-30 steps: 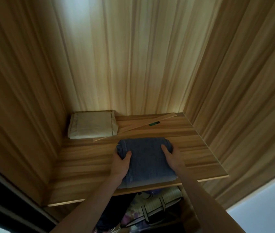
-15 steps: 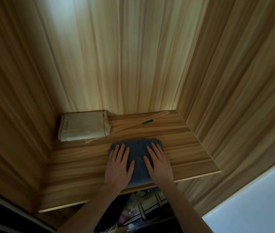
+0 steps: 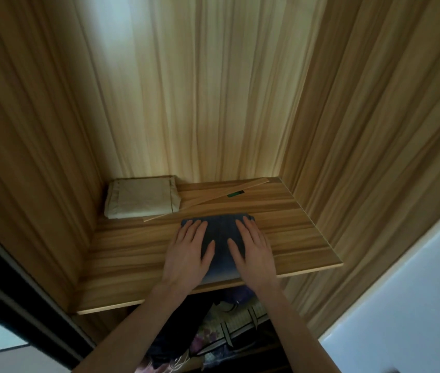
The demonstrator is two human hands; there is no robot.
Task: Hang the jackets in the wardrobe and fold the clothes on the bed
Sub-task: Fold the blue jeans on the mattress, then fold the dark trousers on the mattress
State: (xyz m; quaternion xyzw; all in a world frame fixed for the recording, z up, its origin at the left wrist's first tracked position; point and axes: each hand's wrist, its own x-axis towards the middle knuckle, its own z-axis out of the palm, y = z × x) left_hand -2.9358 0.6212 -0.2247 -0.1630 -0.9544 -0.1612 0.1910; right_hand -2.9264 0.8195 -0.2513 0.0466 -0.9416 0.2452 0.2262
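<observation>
A folded dark blue garment [image 3: 221, 238] lies on the wooden wardrobe shelf [image 3: 132, 254], near its front edge. My left hand [image 3: 187, 255] lies flat on the garment's left half with straight, spread fingers. Flat on its right half, fingers likewise straight, lies my right hand [image 3: 252, 254]. Both hands press the garment from above. At the shelf's back left corner lies a folded beige cloth [image 3: 140, 197].
A thin wooden strip [image 3: 208, 199] lies slantwise across the back of the shelf, with a small green tag [image 3: 235, 194] beside it. Wood panels close the shelf in on three sides. Hanging clothes and a bag [image 3: 227, 327] show below the shelf.
One second ago my hands gripped the blue garment by its sides. They now lie flat on top of it, and the garment sits a little farther in on the shelf.
</observation>
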